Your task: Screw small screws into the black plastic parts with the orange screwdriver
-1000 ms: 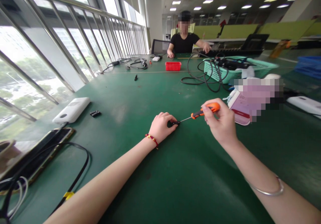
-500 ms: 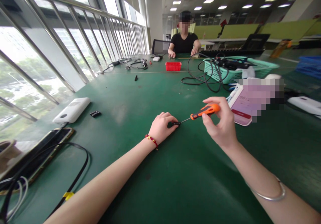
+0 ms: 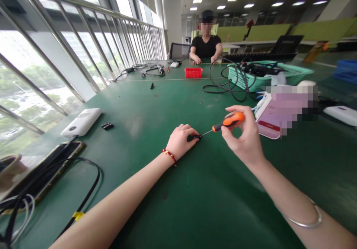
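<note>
Between thumb and fingers, my left hand [image 3: 181, 139] pinches a small black part [image 3: 198, 136] against the green table [image 3: 173, 189]. The part's exact kind is too small to make out. My right hand [image 3: 245, 135] is closed on the orange-and-black handle of a screwdriver [image 3: 232, 120]. Its thin metal shaft slants down to the left, and the tip meets the black part or lies right beside it. Another small black piece [image 3: 107, 125] lies apart to the left, and a further one [image 3: 152, 86] sits farther back.
White power bank [image 3: 82, 122] and dark phone [image 3: 47, 171] with cables lie left. A red tray [image 3: 193, 73] stands towards the back, beside a green basket [image 3: 248, 83] with black cables. A pink-screened phone [image 3: 269, 124] is at right. Another person [image 3: 206, 46] sits opposite.
The screwdriver handle has turned a little in my right hand, and the thumb has shifted left along it. My left hand stays on the black part. The view has shifted slightly.
</note>
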{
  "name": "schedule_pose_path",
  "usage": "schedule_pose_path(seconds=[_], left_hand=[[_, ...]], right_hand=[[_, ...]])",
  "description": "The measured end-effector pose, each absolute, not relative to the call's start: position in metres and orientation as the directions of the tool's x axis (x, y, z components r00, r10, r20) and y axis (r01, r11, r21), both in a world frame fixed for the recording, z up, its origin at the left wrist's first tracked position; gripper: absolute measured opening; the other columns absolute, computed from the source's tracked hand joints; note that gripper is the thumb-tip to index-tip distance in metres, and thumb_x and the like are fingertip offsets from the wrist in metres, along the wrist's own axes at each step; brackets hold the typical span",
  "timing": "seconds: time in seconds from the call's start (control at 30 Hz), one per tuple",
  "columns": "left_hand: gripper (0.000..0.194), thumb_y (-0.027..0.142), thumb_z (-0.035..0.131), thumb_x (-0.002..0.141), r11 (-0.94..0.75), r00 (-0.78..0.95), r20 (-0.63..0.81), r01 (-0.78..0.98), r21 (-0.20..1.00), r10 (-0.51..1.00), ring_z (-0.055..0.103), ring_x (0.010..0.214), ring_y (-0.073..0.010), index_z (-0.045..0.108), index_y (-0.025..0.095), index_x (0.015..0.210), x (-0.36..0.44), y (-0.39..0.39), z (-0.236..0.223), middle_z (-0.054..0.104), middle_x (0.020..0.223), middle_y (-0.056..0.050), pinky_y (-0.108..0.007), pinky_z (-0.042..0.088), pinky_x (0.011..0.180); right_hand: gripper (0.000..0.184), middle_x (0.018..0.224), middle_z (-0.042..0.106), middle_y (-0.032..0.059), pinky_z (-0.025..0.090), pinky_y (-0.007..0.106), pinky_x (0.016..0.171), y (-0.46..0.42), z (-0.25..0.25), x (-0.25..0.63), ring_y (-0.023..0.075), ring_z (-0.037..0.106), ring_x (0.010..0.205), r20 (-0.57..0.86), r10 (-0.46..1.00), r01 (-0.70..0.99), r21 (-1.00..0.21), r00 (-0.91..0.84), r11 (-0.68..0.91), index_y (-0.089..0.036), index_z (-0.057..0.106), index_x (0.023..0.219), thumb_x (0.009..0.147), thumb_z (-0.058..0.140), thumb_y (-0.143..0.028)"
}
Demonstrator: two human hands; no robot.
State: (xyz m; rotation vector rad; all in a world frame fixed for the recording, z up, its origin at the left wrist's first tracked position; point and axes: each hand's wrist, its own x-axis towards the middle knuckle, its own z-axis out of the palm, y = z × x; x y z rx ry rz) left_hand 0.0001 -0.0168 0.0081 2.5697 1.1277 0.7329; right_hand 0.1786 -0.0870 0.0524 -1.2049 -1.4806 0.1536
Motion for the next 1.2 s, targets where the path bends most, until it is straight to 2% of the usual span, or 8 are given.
schedule_pose_path(seconds=[0.1,0.23,0.37,0.5,0.83,1.03,1.1,1.2], left_hand=[[0.011,0.023,0.059,0.08,-0.669,0.575,0.342,0.621,0.408,0.743,0.054,0.085,-0.0187,0.068,0.02,0.086,0.0004,-0.0169,0.0085,0.064,0.086,-0.003,-0.031,0.045,0.079],[0.011,0.023,0.059,0.079,-0.662,0.57,0.338,0.626,0.412,0.749,0.053,0.085,-0.0189,0.068,0.02,0.085,0.001,-0.0175,0.0092,0.064,0.086,-0.003,-0.032,0.045,0.079],[0.011,0.023,0.06,0.079,-0.662,0.568,0.34,0.62,0.422,0.749,0.054,0.085,-0.0187,0.068,0.019,0.085,0.0009,-0.0175,0.0087,0.064,0.086,-0.003,-0.031,0.045,0.079],[0.011,0.023,0.06,0.078,-0.661,0.56,0.352,0.616,0.428,0.75,0.054,0.084,-0.0185,0.068,0.02,0.084,0.0009,-0.0168,0.0079,0.064,0.085,-0.003,-0.031,0.045,0.078],[0.012,0.021,0.059,0.077,-0.655,0.556,0.349,0.612,0.442,0.755,0.056,0.085,-0.018,0.068,0.02,0.086,0.0005,-0.0179,0.0082,0.065,0.088,-0.002,-0.03,0.046,0.079],[0.012,0.02,0.058,0.077,-0.643,0.551,0.335,0.613,0.458,0.764,0.057,0.082,-0.0175,0.068,0.02,0.085,0.0012,-0.0178,0.008,0.066,0.084,-0.002,-0.03,0.047,0.076],[0.012,0.02,0.059,0.076,-0.642,0.55,0.336,0.605,0.47,0.764,0.057,0.081,-0.0171,0.067,0.019,0.084,0.0011,-0.0172,0.0072,0.065,0.083,-0.002,-0.029,0.047,0.076],[0.013,0.016,0.059,0.074,-0.643,0.555,0.335,0.584,0.496,0.762,0.058,0.079,-0.0159,0.067,0.019,0.084,0.0006,-0.016,0.0058,0.065,0.082,-0.002,-0.028,0.048,0.075]], right_hand=[[0.039,0.073,0.055,-0.0028,0.043,0.025,0.056,-0.0859,0.051,0.1784,0.0123,0.053,0.058,0.646,0.737,0.592,-0.678,0.199,0.435,-0.021,0.047,0.104,0.07,0.064,-0.029],[0.018,0.047,0.046,-0.0077,0.038,0.023,0.052,-0.0884,0.0532,0.1745,0.0106,0.048,0.045,0.584,0.786,0.6,-0.708,0.201,0.373,-0.02,0.053,0.084,0.076,0.061,-0.035],[0.008,0.047,0.051,-0.0076,0.036,0.021,0.048,-0.0905,0.0548,0.1729,0.0087,0.046,0.041,0.584,0.793,0.559,-0.721,0.173,0.409,-0.02,0.052,0.077,0.075,0.059,-0.023],[0.011,0.048,0.049,-0.0077,0.036,0.02,0.046,-0.0898,0.0542,0.1745,0.0081,0.046,0.042,0.587,0.79,0.526,-0.734,0.176,0.429,-0.021,0.048,0.07,0.072,0.057,-0.016],[0.025,0.067,0.052,-0.0041,0.043,0.024,0.056,-0.087,0.0501,0.1741,0.0109,0.052,0.056,0.662,0.723,0.569,-0.678,0.198,0.465,-0.02,0.05,0.093,0.072,0.063,-0.025],[0.011,0.051,0.051,-0.0055,0.037,0.023,0.048,-0.0898,0.053,0.174,0.0099,0.048,0.045,0.592,0.788,0.597,-0.697,0.166,0.398,-0.021,0.054,0.077,0.078,0.058,-0.031],[0.009,0.051,0.05,-0.0062,0.036,0.022,0.047,-0.0906,0.0534,0.1737,0.0095,0.046,0.044,0.597,0.786,0.588,-0.697,0.162,0.409,-0.021,0.053,0.077,0.076,0.059,-0.027],[0.018,0.057,0.05,-0.0063,0.039,0.022,0.049,-0.0896,0.0519,0.1736,0.0097,0.047,0.047,0.625,0.757,0.574,-0.697,0.19,0.43,-0.021,0.052,0.085,0.07,0.062,-0.022]])
